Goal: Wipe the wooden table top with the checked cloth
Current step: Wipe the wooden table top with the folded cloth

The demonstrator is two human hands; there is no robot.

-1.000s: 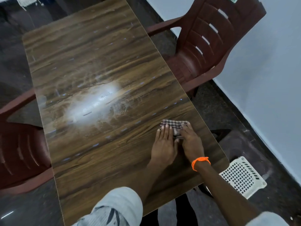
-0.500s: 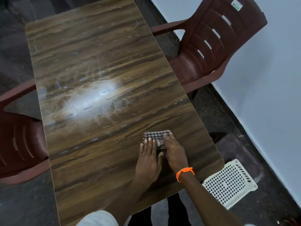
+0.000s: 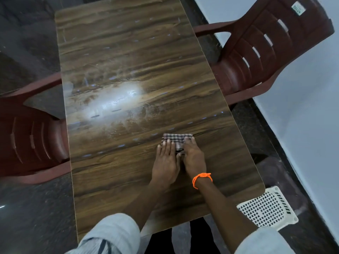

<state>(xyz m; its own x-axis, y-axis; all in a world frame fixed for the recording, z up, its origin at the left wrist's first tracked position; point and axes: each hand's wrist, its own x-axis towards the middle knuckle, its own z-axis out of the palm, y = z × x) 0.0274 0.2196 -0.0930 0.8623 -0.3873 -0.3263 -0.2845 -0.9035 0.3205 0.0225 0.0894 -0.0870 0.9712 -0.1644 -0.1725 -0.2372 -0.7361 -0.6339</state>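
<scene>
A small folded checked cloth (image 3: 176, 139) lies flat on the glossy wooden table top (image 3: 128, 61), toward its near right part. My left hand (image 3: 166, 162) lies flat with straight fingers, its fingertips pressing the cloth's left side. My right hand (image 3: 193, 158), with an orange band at the wrist, presses flat on the cloth's right side. Most of the cloth's near half is hidden under both hands. A bright glare patch and wet streaks show on the table's middle.
A dark red plastic chair (image 3: 266, 52) stands at the table's right side against a pale wall. Another red chair (image 3: 31, 136) stands at the left side. A white perforated plastic stool (image 3: 266, 208) sits on the dark floor by the near right corner.
Both hands have slid the cloth leftward across the table, away from the right edge. They stay side by side, flat on it.
</scene>
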